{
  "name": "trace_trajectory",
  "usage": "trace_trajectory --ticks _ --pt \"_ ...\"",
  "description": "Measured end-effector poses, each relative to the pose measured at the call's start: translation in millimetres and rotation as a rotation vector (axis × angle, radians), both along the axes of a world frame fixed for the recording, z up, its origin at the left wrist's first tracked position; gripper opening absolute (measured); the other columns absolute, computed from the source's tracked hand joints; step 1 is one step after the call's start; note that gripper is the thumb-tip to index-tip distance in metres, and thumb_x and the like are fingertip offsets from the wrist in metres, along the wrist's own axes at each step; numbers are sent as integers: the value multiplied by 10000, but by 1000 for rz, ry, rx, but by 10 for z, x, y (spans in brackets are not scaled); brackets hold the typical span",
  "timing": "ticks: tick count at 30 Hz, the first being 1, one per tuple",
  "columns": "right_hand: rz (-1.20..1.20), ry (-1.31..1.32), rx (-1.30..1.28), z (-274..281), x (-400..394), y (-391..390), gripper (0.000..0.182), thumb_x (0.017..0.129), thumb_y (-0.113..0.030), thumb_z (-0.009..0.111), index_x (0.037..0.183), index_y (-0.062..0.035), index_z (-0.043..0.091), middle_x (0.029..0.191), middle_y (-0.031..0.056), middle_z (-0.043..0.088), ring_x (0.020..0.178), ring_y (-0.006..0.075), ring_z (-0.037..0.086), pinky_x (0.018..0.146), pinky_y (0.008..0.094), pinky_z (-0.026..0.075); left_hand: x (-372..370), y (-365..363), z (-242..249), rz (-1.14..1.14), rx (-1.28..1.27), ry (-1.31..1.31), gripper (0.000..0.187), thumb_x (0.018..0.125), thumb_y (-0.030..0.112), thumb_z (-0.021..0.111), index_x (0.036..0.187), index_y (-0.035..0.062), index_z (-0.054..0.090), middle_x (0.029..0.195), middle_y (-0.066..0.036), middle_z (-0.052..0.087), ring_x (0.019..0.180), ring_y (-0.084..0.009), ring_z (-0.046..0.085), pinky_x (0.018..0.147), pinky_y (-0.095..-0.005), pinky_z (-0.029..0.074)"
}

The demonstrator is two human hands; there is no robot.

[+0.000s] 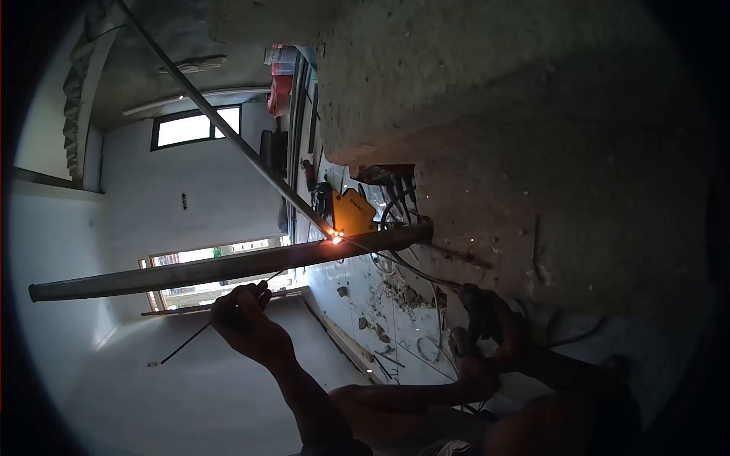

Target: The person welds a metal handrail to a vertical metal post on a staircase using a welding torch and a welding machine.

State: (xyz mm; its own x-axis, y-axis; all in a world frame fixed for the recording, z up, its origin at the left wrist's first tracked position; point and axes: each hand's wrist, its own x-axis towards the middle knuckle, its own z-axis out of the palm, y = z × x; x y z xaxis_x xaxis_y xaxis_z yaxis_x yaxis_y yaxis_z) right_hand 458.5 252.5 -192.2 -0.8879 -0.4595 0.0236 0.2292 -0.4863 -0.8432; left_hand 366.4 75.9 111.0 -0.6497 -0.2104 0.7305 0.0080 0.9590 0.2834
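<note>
A bright welding arc point(335, 237) glows where a slanting metal tube point(228, 125) meets a long metal bar point(175, 276). My right hand point(498, 330), in deep shadow, is closed around a dark welding electrode holder point(477, 302). From the holder a thin welding electrode point(407, 266) runs to the glowing joint. My left hand point(251, 323) pinches a thin dark rod point(185, 343) below the bar. The rod's upper end reaches close to the bar's lower edge; whether it touches cannot be made out.
Behind the joint stands a yellow machine point(353, 213) with dark cables point(395, 201) beside it. Rubble point(411, 295) and debris lie on the tiled floor point(334, 319). A rough concrete surface point(517, 167) fills the right side. Windows point(196, 128) show at the left.
</note>
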Motion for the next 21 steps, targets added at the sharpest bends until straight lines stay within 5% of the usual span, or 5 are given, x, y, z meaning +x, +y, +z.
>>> trace_trajectory --ticks 10,21 --pt "-150 169 49 18 -11 -49 1105 610 -407 879 1447 46 318 945 87 630 775 139 618 684 286 518 24 -11 -26 -44 1 -1 199 946 113 597 1057 1 475 974 -135 620 857 -218 695 683 -317 611" --pt "-99 177 89 84 -87 15 1189 584 -551 884 1443 40 313 901 96 644 730 155 639 660 287 530 17 -99 -34 -7 -129 -27 179 969 148 563 1041 23 458 1005 -119 566 852 -215 682 672 -310 617"
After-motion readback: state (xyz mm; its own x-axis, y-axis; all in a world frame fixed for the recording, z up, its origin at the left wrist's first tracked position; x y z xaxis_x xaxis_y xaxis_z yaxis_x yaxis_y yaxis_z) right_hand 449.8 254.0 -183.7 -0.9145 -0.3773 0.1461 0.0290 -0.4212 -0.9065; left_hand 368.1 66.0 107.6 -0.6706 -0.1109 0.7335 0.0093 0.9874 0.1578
